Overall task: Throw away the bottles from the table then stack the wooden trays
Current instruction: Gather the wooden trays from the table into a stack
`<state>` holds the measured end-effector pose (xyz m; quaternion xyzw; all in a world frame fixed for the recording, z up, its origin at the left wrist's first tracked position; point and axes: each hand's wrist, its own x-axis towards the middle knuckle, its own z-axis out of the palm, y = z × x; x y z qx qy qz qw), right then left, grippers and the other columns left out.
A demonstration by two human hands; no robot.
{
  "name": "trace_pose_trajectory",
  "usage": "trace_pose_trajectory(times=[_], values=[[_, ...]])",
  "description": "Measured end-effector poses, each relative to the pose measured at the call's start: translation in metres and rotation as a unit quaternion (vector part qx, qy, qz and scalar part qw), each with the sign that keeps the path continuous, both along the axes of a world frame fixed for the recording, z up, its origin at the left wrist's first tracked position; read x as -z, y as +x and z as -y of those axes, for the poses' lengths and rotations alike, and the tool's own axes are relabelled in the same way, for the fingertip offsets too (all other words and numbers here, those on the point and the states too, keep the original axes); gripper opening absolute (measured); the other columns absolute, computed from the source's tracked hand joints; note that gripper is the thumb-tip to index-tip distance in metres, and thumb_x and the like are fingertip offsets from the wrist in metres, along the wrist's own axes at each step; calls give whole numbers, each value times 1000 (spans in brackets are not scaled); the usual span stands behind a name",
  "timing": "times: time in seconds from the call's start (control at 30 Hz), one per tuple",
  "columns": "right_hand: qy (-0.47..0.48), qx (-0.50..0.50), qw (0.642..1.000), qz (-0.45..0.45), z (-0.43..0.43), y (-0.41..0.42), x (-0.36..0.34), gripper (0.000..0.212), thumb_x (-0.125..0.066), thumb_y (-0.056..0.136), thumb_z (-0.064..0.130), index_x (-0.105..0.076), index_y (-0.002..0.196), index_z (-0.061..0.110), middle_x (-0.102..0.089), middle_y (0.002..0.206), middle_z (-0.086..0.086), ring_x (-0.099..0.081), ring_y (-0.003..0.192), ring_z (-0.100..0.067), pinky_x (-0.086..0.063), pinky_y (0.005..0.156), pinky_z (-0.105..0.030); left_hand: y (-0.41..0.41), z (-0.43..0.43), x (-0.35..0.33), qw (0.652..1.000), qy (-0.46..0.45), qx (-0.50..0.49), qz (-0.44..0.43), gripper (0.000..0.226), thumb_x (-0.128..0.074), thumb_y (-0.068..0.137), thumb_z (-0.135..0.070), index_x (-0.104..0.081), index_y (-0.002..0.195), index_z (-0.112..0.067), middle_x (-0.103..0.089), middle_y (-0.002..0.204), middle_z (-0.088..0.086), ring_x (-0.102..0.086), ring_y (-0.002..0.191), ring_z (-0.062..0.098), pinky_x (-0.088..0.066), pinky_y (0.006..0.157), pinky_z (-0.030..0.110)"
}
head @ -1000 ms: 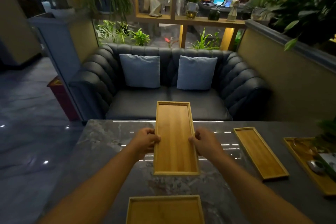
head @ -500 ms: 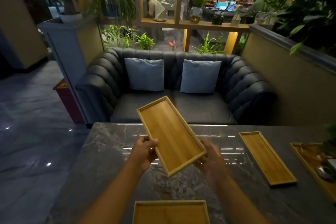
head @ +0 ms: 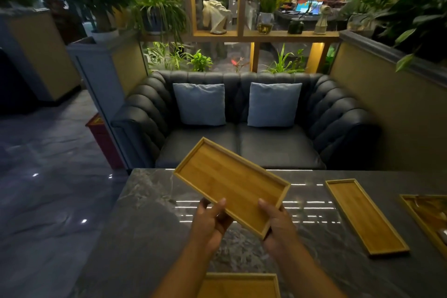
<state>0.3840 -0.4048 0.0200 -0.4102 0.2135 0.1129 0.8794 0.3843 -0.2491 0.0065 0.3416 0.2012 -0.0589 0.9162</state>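
Observation:
A long wooden tray [head: 229, 182] hangs in the air above the dark marble table [head: 150, 203], turned diagonally with its far end pointing left. My left hand [head: 210, 220] grips its near long edge and my right hand [head: 278, 222] holds its near right corner from below. A second wooden tray [head: 362, 215] lies flat on the table to the right. A third tray [head: 242, 285] lies at the table's near edge, partly cut off by the frame. No bottle is in view.
A fourth tray [head: 423, 213] holding small items sits at the far right edge. Beyond the table stands a black sofa [head: 338, 113] with two blue cushions. A red bin [head: 101, 138] stands on the floor at the left, beside a partition.
The held tray has turned anticlockwise from pointing straight away to lying diagonally, and it has risen off the table. Both hands have shifted to its near end.

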Motion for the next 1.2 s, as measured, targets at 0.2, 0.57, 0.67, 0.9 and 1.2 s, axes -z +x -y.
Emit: trace_pose_trajectory(times=[0.2, 0.57, 0.67, 0.9, 1.2], values=[[-1, -36, 999, -16, 14, 3, 0, 51, -77, 70, 15, -58, 116, 21, -69, 114, -17, -65, 102, -43, -59, 67, -53, 1, -27, -3, 999, -22, 40, -6, 46, -68, 79, -21, -59, 121, -6, -71, 106, 20, -71, 91, 35, -59, 72, 48], [-25, -135, 991, 5, 58, 10, -5, 59, -77, 69, 13, -57, 124, 20, -74, 109, -16, -71, 94, -44, -56, 74, -58, 25, -151, -63, 968, 153, 179, 92, 59, -64, 82, -37, -52, 133, -10, -61, 122, 24, -59, 104, 37, -56, 81, 47], [-49, -161, 986, 6, 59, 10, -13, 60, -76, 69, 13, -55, 125, 19, -72, 113, -18, -67, 101, -46, -56, 75, -59, 29, -163, -85, 924, 240, 279, 105, 83, -87, 62, -36, -51, 134, -13, -62, 114, 19, -60, 97, 35, -56, 81, 47], [-86, -196, 976, 44, 61, 3, -31, 45, -69, 74, 12, -58, 117, 21, -76, 102, -10, -74, 89, -34, -60, 65, -49, 19, -160, -82, 893, 289, 338, 75, 101, -96, 43, -30, -49, 131, -17, -66, 124, 11, -62, 115, 34, -56, 85, 47], [-148, -163, 974, -47, 64, -40, 28, 43, -71, 76, 22, -61, 117, 14, -75, 107, -14, -72, 95, -36, -59, 75, -53, -32, -135, 14, 934, 237, 266, 26, 90, -93, 50, -34, -54, 127, -7, -67, 121, 18, -64, 111, 37, -58, 82, 45]])
